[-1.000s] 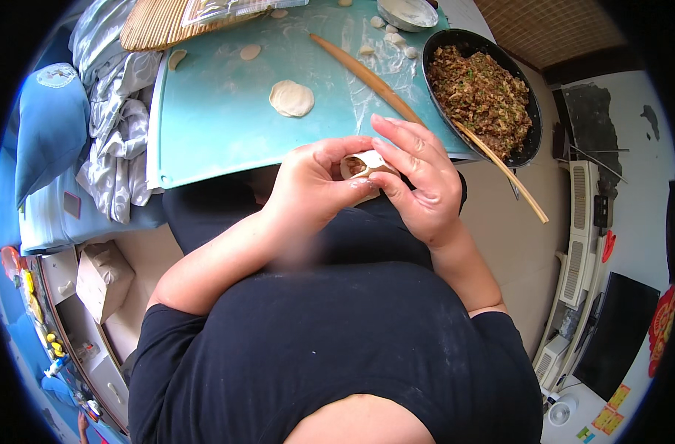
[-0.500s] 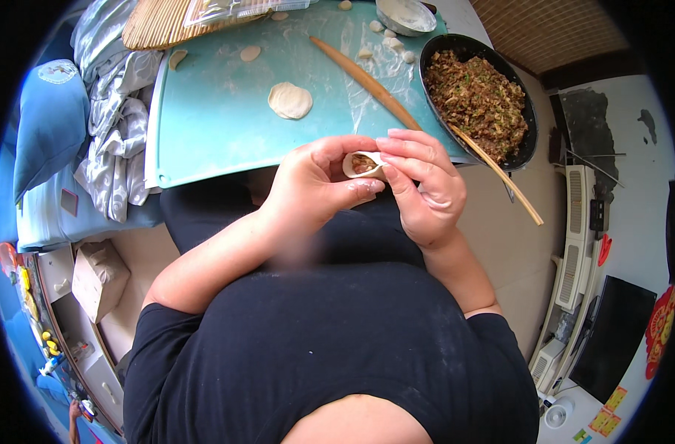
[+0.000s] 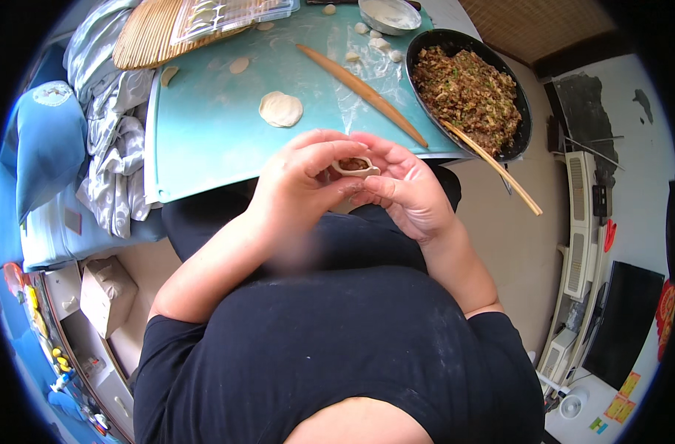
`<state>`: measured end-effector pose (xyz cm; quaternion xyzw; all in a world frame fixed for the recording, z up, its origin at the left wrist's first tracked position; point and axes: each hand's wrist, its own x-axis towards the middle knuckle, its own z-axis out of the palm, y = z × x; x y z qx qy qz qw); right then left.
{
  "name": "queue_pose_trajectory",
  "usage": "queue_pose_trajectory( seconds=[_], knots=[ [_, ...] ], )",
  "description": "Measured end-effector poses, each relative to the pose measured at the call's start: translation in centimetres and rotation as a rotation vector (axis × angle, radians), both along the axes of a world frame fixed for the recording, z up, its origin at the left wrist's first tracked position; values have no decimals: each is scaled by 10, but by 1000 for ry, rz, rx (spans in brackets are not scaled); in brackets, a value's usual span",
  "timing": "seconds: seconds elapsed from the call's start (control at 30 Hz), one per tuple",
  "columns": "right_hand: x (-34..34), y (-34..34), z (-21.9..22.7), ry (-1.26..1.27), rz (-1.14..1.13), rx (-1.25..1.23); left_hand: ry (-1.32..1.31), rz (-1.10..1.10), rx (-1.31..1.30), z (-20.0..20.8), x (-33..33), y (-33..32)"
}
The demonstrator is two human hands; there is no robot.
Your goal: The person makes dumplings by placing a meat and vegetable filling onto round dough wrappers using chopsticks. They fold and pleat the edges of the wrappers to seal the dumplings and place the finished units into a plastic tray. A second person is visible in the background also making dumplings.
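Between both hands I hold a dumpling [image 3: 358, 167], its white wrapper folded up around brown filling that still shows through an opening on top. My left hand [image 3: 297, 181] curls round its left side, thumb below and fingers above. At its right side, my right hand [image 3: 405, 185] pinches the wrapper edge with the thumb and bent fingers. Beyond them on the turquoise mat [image 3: 204, 152] lie a flat dough wrapper [image 3: 280, 109] and a tapered wooden rolling pin [image 3: 363, 92]. A black pan [image 3: 526, 122] of minced filling [image 3: 467, 96] stands to the right, with chopsticks [image 3: 493, 166] resting on its near rim.
A metal bowl of flour [image 3: 390, 16] stands at the far right of the mat, near small dough pieces [image 3: 379, 43]. A woven straw tray [image 3: 141, 44] and a clear plastic box [image 3: 230, 18] occupy the far left. One folded dumpling [image 3: 169, 75] lies by the left edge.
My right fingers have shifted from on top of the dumpling to around its far and right side. The dumpling is tilted differently, its opening now narrower. The view has shifted slightly.
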<state>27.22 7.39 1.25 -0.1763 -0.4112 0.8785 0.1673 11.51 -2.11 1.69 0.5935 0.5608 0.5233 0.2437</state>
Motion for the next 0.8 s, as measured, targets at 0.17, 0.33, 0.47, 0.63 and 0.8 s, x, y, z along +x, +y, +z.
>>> queue_pose_trajectory(
  seconds=[0.17,0.33,0.47,0.63,0.8],
  knots=[
    [0,-1,1,-33,-128,24,-248,130,9,-11,-1,-1],
    [-5,-9,-8,-105,-333,523,-691,138,-382,-3,3,0],
    [-8,-14,-13,-150,-424,889,-764,87,-447,5,3,4],
    [-7,-12,-9,-177,-440,1177,-741,78,-431,3,3,6],
    [-6,-11,-11,-200,-446,1184,-652,144,-396,3,6,3]
  ],
)
